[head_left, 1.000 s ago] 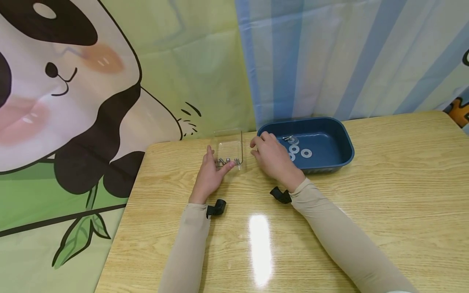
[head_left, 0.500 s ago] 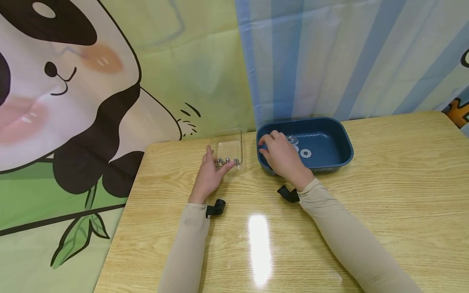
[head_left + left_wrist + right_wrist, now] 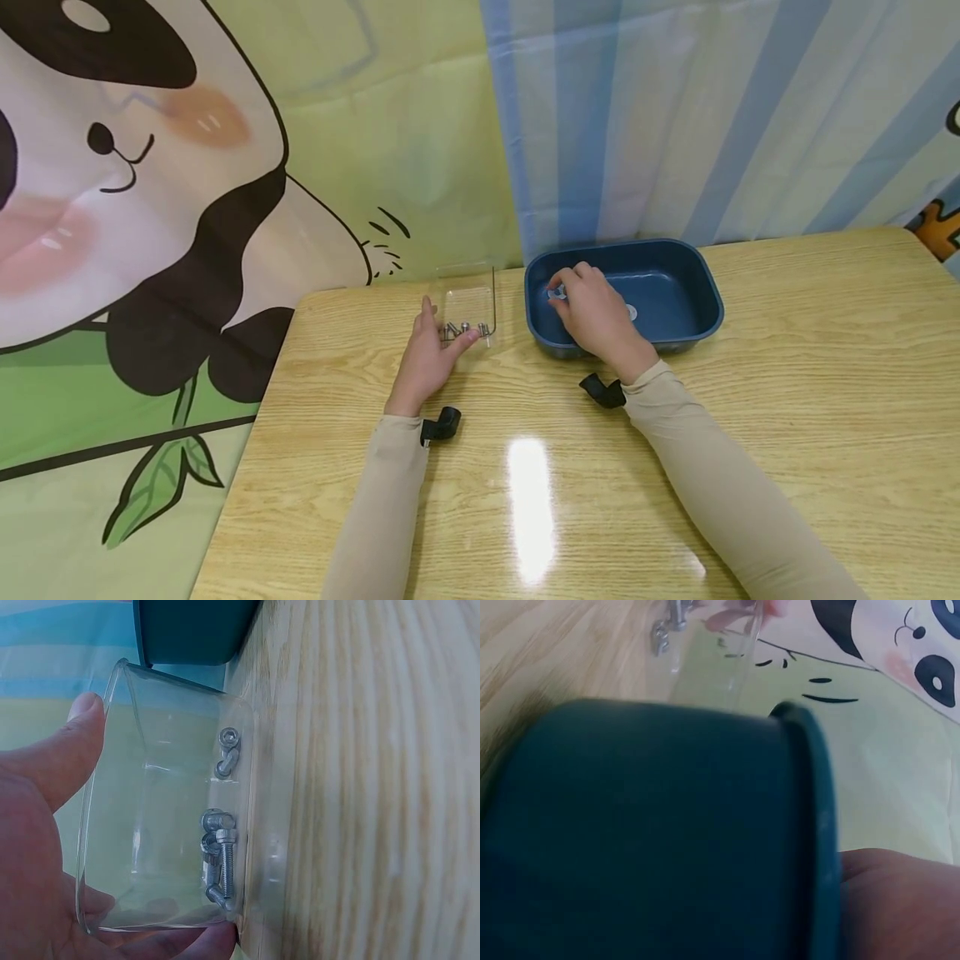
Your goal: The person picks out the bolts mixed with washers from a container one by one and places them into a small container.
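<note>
My left hand holds a clear plastic box on the table, its thumb at the rim and its other fingers along the opposite side. Several silver socket-head screws lie inside the box. My right hand reaches over the near rim of a blue bin, fingers bent downward, thumb and forefinger apart. Close to its fingertips is a washer. Another pale washer shows in the bin beside the hand, which hides other contents. In the right wrist view, the bin wall hides the fingertips.
Both containers stand on a wooden table near its back edge. The bin is to the right of the box. A printed curtain hangs directly behind them. Each wrist carries a small black camera mount.
My right hand has moved rightward from the bin's left edge to over its inside, covering some washers and the small metal pieces. My left hand and the clear box stay in place.
</note>
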### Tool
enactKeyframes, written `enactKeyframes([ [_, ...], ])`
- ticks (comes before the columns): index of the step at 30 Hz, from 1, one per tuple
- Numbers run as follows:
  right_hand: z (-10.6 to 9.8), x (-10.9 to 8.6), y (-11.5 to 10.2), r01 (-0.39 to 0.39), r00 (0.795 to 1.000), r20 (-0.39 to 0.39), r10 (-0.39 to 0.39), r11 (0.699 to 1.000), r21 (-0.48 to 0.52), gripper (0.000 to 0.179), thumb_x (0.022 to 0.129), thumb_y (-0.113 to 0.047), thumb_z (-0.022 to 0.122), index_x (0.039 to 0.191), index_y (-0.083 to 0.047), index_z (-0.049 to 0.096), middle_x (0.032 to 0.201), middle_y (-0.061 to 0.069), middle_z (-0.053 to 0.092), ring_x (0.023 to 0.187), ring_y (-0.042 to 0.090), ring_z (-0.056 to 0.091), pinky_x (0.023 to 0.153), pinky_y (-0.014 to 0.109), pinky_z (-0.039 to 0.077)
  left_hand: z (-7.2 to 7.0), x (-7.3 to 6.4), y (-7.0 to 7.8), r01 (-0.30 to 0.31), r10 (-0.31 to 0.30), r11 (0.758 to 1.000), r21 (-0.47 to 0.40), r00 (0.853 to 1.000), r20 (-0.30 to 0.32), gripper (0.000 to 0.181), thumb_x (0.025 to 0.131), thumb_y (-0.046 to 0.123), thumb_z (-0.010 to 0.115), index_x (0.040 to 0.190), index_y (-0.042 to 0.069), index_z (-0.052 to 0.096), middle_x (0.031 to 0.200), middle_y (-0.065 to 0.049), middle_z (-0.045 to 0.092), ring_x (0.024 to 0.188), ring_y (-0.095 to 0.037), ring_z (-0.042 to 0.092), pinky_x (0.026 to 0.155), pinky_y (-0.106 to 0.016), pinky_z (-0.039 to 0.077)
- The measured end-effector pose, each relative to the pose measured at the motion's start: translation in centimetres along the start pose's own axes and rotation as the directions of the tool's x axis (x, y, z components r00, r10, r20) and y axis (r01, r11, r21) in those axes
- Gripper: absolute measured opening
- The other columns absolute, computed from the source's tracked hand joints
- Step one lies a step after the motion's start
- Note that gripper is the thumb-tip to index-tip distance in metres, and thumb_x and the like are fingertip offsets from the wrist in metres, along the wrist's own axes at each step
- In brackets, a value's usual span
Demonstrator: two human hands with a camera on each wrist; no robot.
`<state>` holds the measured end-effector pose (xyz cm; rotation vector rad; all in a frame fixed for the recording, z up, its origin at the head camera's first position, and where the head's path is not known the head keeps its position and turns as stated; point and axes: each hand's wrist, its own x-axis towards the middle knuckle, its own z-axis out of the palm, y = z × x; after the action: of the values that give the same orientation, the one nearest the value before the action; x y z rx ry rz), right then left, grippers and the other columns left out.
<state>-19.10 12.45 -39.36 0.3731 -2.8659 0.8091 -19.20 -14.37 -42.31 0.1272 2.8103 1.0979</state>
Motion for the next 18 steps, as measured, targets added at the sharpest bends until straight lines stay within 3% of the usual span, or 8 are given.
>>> enactKeyframes([
  [18, -0.4, 0.5, 2.6, -0.063, 0.998, 0.028, 0.062, 0.998, 0.01, 0.028, 0.098, -0.011, 0.067, 0.122, 0.003, 0.063, 0.111, 0.023, 0.055, 0.102, 0.038, 0.054, 0.083, 0.049, 0.05, -0.1, -0.1, 0.3, 0.004, -0.004, 1.0, -0.008, 1.0, 0.001, 0.109, 0.094, 0.059, 0.062, 0.161, 0.01, -0.008, 0.162, -0.02, 0.024, 0.139, -0.041, 0.04, 0.115, -0.056, 0.03],
])
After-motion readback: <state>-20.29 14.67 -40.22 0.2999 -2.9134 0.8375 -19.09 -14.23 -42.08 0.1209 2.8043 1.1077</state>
